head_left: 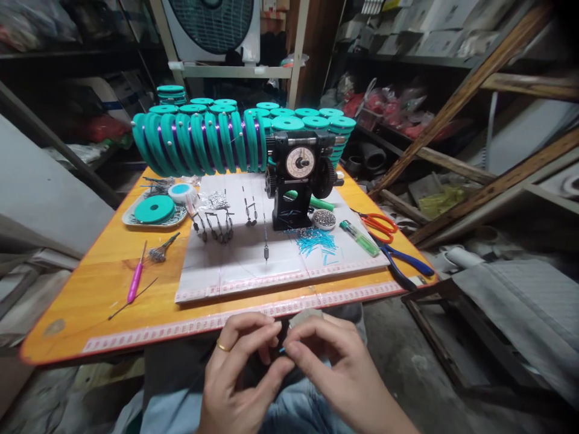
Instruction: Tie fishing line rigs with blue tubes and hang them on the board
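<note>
Above my lap, just off the table's front edge, my two hands are close together. My right hand (335,355) pinches a small blue piece (283,349) between thumb and fingers, like the cut blue tubes (316,242) on the white board. Facing it, my left hand (244,374), with a ring on one finger, has its fingers curled in toward the thumb. Whatever it holds is too fine or hidden to make out. A grey scrap (306,316) shows behind my right fingertips.
A black winding machine (296,181) with a dial stands on the white board (253,274), beside a row of teal spools (199,141). Around it are orange-handled scissors (380,226), blue-handled pliers (407,262), a pink-handled hook (135,280), a tray (174,218) and small swivels (266,250).
</note>
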Available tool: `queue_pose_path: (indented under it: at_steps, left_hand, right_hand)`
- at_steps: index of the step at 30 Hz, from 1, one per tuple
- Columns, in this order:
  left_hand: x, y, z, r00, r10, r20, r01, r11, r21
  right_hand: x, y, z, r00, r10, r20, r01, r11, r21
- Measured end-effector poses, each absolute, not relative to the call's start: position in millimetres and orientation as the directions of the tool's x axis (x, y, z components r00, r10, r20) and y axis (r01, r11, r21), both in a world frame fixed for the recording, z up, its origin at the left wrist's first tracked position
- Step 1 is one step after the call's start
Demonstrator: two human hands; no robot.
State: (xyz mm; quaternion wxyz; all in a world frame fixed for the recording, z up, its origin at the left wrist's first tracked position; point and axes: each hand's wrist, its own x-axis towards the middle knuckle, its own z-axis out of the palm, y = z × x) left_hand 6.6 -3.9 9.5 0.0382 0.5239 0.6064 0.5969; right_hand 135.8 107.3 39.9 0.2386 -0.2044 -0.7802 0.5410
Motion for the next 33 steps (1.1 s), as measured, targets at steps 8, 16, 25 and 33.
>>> queue_pose_path:
  at_steps: [8, 16, 25, 33]
  left_hand:
    - [1, 3, 12, -0.425, 0.648, 0.632, 0.651, -0.266, 0.711]
    - [6, 11, 10, -0.518, 0.66, 0.544, 0.572, -0.206, 0.794]
    - [18, 15, 12, -0.733, 0.604, 0.312, 0.236, -0.204, 0.95]
    - [24, 16, 19, -0.787, 0.562, 0.255, 0.139, -0.24, 0.961]
  right_hand:
    - [130, 198, 78, -0.818, 0.512, 0.263, 0.339, 0.798, -0.498]
    - [91, 302, 88, -0.779, 0.579, 0.241, 0.559, 0.815, -0.15]
    - [89, 296, 86, -0.749, 0.565, 0.345, 0.529, 0.824, -0.202]
    - [132, 175, 71, -0.639, 0.611, 0.467, 0.152, 0.696, -0.702]
